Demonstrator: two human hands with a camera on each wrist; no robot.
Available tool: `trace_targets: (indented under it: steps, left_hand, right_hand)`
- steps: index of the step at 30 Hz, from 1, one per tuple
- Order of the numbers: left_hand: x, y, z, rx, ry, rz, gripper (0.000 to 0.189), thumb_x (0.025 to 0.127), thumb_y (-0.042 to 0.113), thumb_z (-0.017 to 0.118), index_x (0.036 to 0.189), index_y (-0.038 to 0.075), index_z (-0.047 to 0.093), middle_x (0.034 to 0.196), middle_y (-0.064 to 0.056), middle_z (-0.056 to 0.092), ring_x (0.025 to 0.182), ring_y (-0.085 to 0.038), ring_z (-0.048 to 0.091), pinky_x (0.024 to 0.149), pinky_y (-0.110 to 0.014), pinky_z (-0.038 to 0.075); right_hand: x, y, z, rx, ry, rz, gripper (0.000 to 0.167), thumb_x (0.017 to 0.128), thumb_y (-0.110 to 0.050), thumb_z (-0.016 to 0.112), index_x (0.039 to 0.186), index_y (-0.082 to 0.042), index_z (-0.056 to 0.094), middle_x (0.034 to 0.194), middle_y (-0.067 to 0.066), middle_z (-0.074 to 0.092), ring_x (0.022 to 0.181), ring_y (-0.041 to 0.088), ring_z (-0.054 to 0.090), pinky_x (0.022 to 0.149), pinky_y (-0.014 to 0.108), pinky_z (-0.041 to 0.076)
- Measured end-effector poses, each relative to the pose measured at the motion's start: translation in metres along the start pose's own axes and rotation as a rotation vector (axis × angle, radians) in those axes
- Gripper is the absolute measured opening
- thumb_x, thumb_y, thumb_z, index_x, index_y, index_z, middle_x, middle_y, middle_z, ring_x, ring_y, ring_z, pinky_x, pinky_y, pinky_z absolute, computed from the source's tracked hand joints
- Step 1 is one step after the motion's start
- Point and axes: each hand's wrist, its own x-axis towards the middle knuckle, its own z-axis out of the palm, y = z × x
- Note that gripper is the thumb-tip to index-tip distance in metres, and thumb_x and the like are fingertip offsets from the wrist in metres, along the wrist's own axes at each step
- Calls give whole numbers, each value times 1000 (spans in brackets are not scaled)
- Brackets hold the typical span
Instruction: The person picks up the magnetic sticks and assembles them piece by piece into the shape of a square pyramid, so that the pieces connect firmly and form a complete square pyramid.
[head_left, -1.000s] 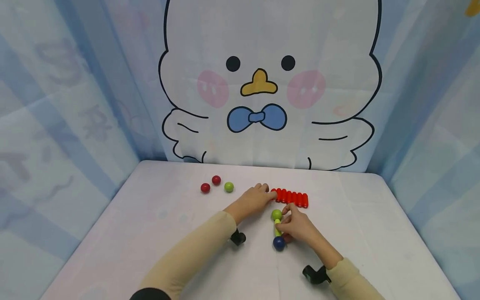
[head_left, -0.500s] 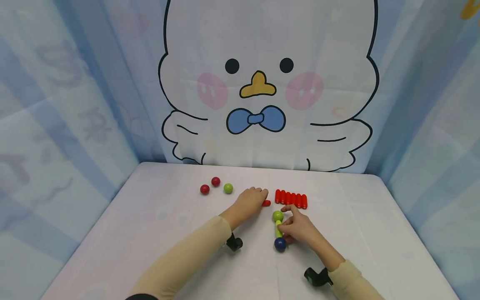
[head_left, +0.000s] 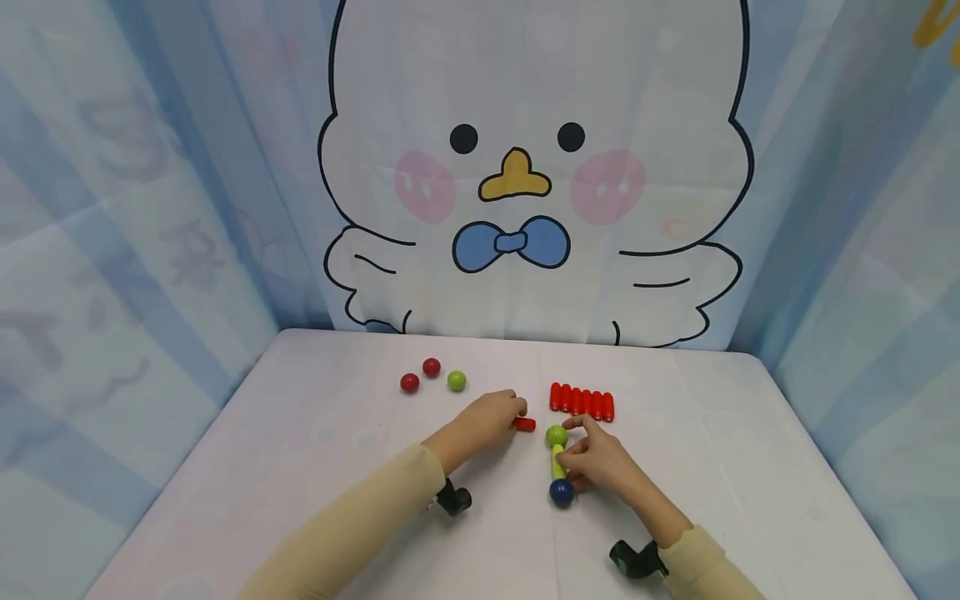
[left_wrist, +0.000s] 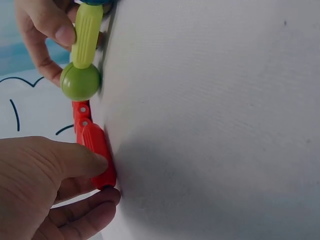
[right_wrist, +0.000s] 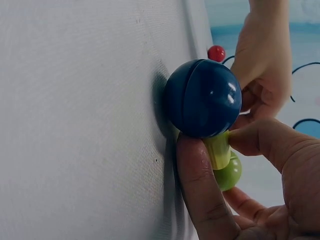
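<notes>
My left hand [head_left: 486, 423] pinches a red rod [left_wrist: 100, 152] between thumb and fingers, low over the white tabletop; its dark end shows by the fingertips in the left wrist view. To the right, my right hand [head_left: 597, 457] grips a yellow-green rod [left_wrist: 86, 37] by its middle. A green ball [head_left: 557, 435] is joined to the rod's far end and a dark blue ball [right_wrist: 204, 98] to its near end. This joined piece lies on the table, pointing away from me. The red rod's free end is left of the green ball, apart from it.
Behind the right hand, several red rods [head_left: 582, 402] lie side by side in a row. Two red balls, the nearer red ball [head_left: 409, 383] and the farther red ball [head_left: 431, 367], sit at the back left beside a loose green ball [head_left: 457, 381]. A printed curtain [head_left: 517, 292] hangs behind the table.
My left hand has drawn one red rod off the left end of the row and brought it left and toward me. The right hand has kept its grip on the yellow-green rod.
</notes>
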Motion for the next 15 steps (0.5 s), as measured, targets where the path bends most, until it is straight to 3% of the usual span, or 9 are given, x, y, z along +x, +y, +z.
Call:
trace_targets:
  steps: [6,15]
  left_hand:
    - [-5,1,1,-39,-8,7,27,93,13,77,120,17,71,103,2,64,87,-9,58,87,-23,56]
    - [-5,11,-1,-39,-3,83,23,93,13,76,116,16,70,100,2,64,85,-9,57,84,-20,54]
  right_hand:
    - [-1,1,0,6,-6,-10,55,89,-11,75,136,-7,47,92,8,68,70,20,65,64,31,61]
    - [0,2,-1,16,-12,-26,55,89,-10,75,136,-7,47,93,8,68,71,20,65,64,32,61]
